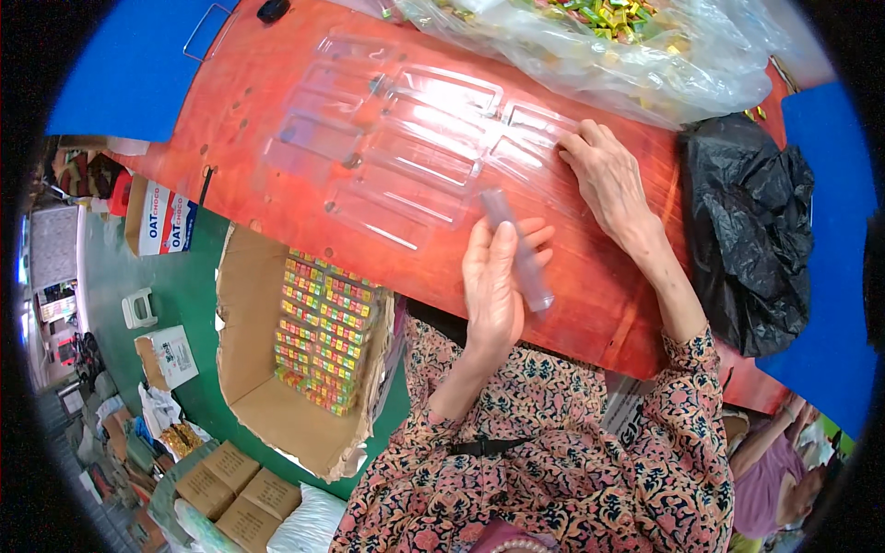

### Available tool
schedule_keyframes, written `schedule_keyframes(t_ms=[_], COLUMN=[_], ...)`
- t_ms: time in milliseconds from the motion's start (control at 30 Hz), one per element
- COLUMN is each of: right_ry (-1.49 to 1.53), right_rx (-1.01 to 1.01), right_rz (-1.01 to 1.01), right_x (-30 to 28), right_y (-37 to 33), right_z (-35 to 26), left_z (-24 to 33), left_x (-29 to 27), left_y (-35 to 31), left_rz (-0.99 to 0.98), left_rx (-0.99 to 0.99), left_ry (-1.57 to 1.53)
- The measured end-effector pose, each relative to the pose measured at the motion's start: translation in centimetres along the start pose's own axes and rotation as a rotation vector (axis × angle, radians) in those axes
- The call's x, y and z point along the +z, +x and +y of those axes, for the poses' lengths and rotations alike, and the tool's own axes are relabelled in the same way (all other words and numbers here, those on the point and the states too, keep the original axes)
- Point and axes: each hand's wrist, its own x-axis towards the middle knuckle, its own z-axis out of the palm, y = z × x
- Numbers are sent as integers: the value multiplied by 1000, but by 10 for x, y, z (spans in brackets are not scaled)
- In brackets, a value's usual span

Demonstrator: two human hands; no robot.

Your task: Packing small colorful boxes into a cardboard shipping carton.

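Observation:
My left hand (493,286) is closed round a narrow, clear plastic tray (526,263), thumb on the near side and fingertips past its far side. The tray is tilted above the table's near edge; it may be several nested together. My right hand (613,180) is bent down over the table, its curled fingers at the right end of another clear tray (530,164). The thumb is mostly hidden there. Further long, shallow clear trays (415,147) lie side by side in rows to the left, strong glare on some.
The red table (249,120) carries a clear bag (710,78) of small, bright wrapped pieces at the back and a black plastic bag (747,240) at right. Below left stands an open carton (249,369) holding filled packs (323,332). Another person (774,470) sits at lower right.

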Motion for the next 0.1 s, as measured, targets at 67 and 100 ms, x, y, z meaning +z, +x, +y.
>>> schedule_keyframes(t_ms=[67, 100], right_ry=[32, 25], right_rx=[15, 16], right_rz=[-27, -31], right_x=[1, 0], right_y=[-1, -2], right_z=[-1, 1], left_z=[-6, -8], left_x=[1, 5], left_y=[5, 7], left_rz=[-3, -13], left_rx=[-20, -41], left_ry=[-9, -20])
